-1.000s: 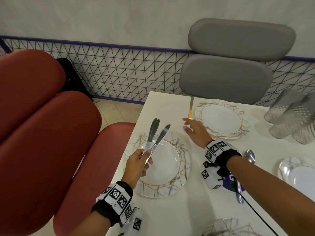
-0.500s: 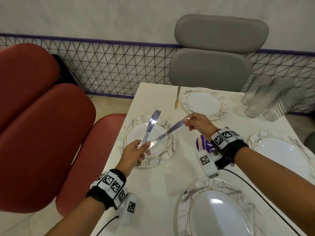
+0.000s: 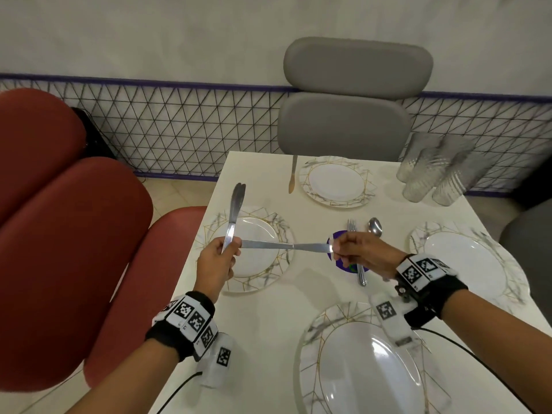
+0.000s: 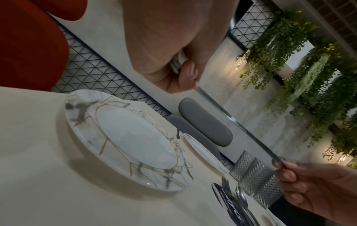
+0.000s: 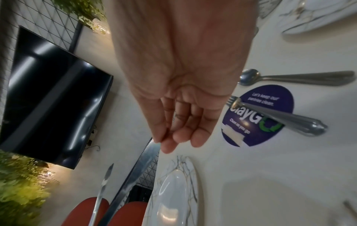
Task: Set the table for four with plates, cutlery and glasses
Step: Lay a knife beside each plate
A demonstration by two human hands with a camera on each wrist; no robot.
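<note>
Knife being passed [image 3: 283,245]: level above the left plate, handle end in the left hand, blade tip pinched by the right.
Other knives [image 3: 234,218]: upright in the left fist, handles pointing up and away; number not clear, at least one.
Left hand [image 3: 216,261]: curled round the knife blades, above the near edge of the left plate.
Right hand [image 3: 363,252]: thumb and fingertips [image 5: 166,145] pressed together on the tip of the level knife, other fingers loosely bent, above the purple sticker.
Left plate [image 3: 276,234]: marble and gold rim, on the table in front of the red chair, directly under the level knife.
Far plate [image 3: 337,182]: in front of the grey chair, with a knife [image 3: 293,174] laid just beside it on its left side.
Right plate [image 3: 469,264]: at the right edge of the table.
Near plate [image 3: 367,372]: closest to the camera.
Fork [image 3: 357,252]: lying across the purple sticker [image 3: 340,258] at the table's middle.
Spoon [image 3: 375,227]: just beside the fork, bowl pointing away.
Glasses [image 3: 433,171]: clear, patterned, grouped at the far right corner, upside down or upright not clear.
Table [image 3: 268,324]: white.
Red chair [image 3: 74,249]: at the left side.
Grey chair [image 3: 352,100]: at the far end.
</note>
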